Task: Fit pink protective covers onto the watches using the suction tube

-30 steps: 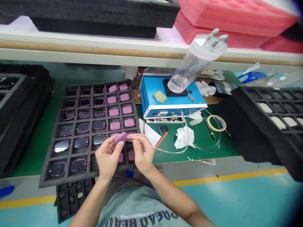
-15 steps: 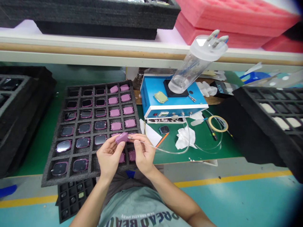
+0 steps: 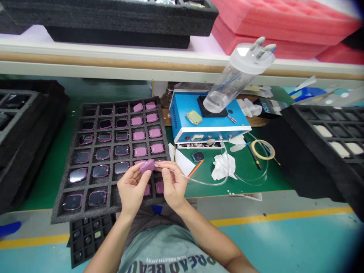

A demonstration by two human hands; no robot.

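Observation:
A purple smartwatch case (image 3: 147, 166) is pinched between the thumb and fingers of my left hand (image 3: 131, 189), held above the foam tray (image 3: 109, 213). Closed on the end of a clear thin tube (image 3: 196, 179), my right hand (image 3: 174, 185) keeps its small tip against the case's right side. Whether the tip goes into the case cannot be made out. From my hand the tube curves right and up to the front of a blue machine (image 3: 182, 129). Purple watches fill many compartments of the tray, some showing dark screens, others purple backs.
On the machine stand a clear cylinder (image 3: 227, 89) and a yellow-green watch case (image 3: 194, 117). Right of the tray lie a dark watch (image 3: 198, 156), crumpled white tissue (image 3: 223, 167) and a tape roll (image 3: 262, 149). Black foam trays (image 3: 313, 151) stand at the right, more at the left.
Both hands keep their hold on the case and tube. The whole view has shifted very slightly; nothing else visibly differs.

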